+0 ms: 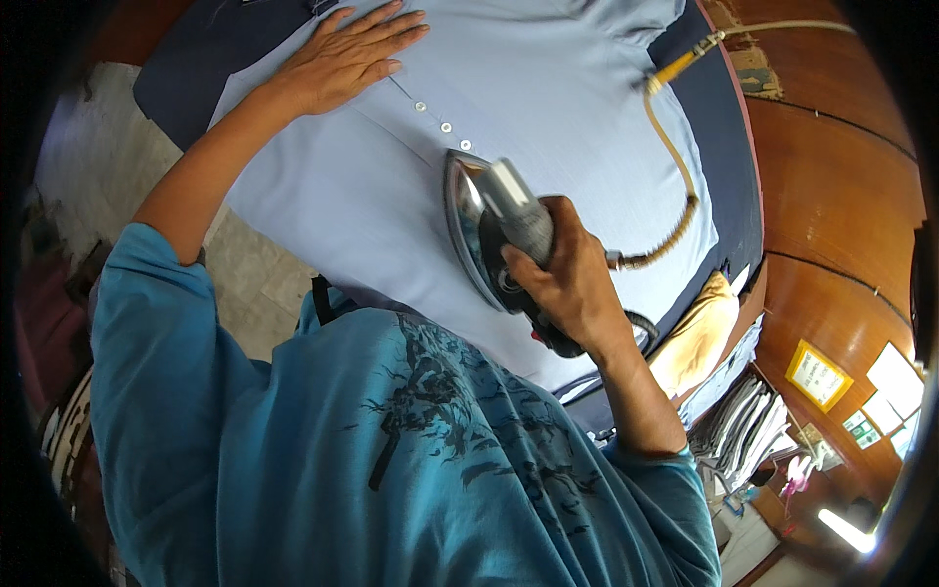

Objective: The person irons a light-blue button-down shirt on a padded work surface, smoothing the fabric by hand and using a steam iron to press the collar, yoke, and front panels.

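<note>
Currently, your right hand [572, 279] is clenched around the handle of an iron [494, 240], which rests soleplate-down on a pale blue shirt [548, 88]. Your left hand [342, 59] lies released and flat, palm down, fingers spread, pressing the shirt near its upper edge, well apart from the iron.

Containers: an open shelf [753, 430] at the lower right holds a stack of papers. Its other contents are too small to tell.

Materials and shapes: the iron has a polished metal soleplate with a pointed nose and a dark body. A tan, braided cord [675, 157] leaves the iron's rear, loops over the shirt and runs up past the top right. The shirt is smooth, thin fabric with a placket of 4 small white buttons [445, 127] lying just beyond the iron's nose. A yellow folded cloth [699, 338] sits beside the shirt's right side.

Surface and room: the shirt lies spread over a counter [738, 186] covered in dark blue fabric. Curved reddish-brown wooden panels [831, 166] stand to the right, carrying several small posted notices. Pale tiled floor [249, 279] shows at the left.
</note>
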A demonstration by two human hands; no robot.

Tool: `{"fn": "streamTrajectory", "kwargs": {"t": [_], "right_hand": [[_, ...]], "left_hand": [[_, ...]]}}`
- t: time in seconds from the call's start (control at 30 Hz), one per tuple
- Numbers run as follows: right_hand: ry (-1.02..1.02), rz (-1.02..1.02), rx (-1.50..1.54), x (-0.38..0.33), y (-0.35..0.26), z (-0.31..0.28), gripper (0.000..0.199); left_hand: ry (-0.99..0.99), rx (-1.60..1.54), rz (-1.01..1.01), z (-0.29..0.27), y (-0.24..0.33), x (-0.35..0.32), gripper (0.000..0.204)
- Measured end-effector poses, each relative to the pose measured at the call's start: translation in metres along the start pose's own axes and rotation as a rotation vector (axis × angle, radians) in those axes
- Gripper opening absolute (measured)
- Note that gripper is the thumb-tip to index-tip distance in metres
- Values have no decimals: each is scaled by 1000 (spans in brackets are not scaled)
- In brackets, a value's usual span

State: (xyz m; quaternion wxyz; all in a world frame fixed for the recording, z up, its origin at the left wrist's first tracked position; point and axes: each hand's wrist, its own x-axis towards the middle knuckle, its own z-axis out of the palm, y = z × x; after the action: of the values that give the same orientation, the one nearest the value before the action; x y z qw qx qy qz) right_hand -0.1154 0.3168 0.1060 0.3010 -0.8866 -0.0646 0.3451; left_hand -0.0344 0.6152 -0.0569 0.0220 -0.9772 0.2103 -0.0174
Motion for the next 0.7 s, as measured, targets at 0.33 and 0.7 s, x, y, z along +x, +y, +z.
{"fn": "streamTrajectory", "kwargs": {"t": [0.33, 0.7], "right_hand": [[30, -97, -59, 2, -8, 6, 43], [-40, -98, -100, 13, -21, 3, 44]], "left_hand": [[20, 49, -7, 4, 1, -1, 48], [22, 88, -26, 2, 3, 2, 48]]}}
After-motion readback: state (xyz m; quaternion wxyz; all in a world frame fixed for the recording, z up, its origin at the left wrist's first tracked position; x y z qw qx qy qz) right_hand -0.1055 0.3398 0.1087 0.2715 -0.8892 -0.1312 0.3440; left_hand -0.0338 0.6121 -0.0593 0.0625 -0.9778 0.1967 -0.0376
